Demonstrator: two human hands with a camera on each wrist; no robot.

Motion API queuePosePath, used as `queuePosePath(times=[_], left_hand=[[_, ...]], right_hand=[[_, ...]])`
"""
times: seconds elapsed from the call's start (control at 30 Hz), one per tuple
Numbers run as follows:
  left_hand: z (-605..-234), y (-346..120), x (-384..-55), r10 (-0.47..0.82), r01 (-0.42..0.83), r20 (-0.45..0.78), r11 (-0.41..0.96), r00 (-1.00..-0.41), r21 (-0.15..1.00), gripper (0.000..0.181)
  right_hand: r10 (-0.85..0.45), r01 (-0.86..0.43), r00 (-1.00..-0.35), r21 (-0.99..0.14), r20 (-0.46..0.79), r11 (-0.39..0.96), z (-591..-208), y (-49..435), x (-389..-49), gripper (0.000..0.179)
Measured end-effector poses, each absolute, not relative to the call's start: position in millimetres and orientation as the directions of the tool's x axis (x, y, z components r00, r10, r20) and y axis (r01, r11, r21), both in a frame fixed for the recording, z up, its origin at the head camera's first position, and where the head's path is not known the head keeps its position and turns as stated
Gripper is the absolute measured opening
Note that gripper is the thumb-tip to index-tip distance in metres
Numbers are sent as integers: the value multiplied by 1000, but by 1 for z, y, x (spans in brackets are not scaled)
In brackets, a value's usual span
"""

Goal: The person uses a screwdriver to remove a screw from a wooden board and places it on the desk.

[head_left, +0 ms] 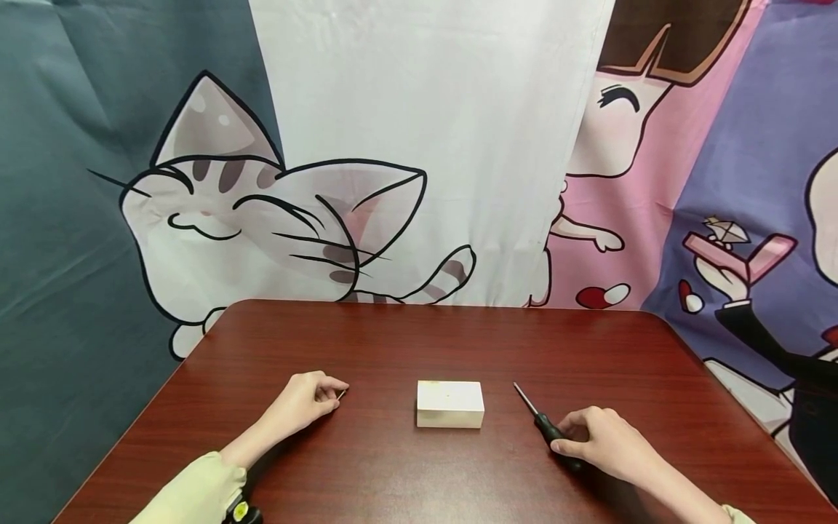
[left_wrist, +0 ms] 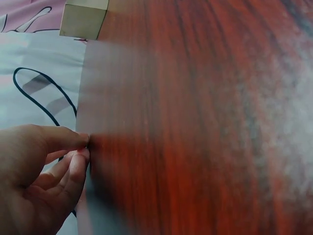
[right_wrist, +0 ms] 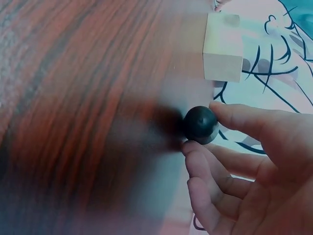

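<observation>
Between thumb and fingertips my left hand pinches a small thin piece, too small for its kind to be told. In the left wrist view the fingers of that hand mostly hide it. A screwdriver with a black handle and a metal shaft is in my right hand, its tip pointing away and to the left. Thumb and fingers hold the handle, whose rounded black end faces the right wrist camera. A pale rectangular block sits on the table between both hands, touched by neither.
The reddish-brown wooden table has rounded far corners. Behind its far edge hangs a cloth printed with a cartoon cat and figures. A black object with a yellow spot shows by the left sleeve.
</observation>
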State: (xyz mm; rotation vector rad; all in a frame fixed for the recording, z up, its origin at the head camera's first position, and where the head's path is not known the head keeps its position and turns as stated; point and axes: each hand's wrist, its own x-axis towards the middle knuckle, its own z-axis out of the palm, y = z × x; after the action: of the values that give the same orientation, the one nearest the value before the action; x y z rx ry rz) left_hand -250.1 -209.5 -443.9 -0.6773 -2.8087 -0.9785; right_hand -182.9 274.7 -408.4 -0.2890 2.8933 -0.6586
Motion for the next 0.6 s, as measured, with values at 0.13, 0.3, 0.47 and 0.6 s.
queuePosePath(times=[0.13,0.3,0.47,0.6], left_hand=[[-444,-210,-250,385,449,238,695,-892,561,24],[-445,-210,-249,395,463,247,690,-885,556,25],[-445,-211,-248,403,458,229,686,-886,565,27],[-445,-213,-248,408,454,216,688,-887,566,33]], right_hand=[[-291,-222,-953,-454,-88,863,-409,278,-184,28],[-333,-254,-939,-472,-90,844,-409,279,-184,39],[-340,-257,-936,-482,-92,838,-409,279,-183,42],[-320,-245,-944,-469,-85,848,-408,278,-183,46]])
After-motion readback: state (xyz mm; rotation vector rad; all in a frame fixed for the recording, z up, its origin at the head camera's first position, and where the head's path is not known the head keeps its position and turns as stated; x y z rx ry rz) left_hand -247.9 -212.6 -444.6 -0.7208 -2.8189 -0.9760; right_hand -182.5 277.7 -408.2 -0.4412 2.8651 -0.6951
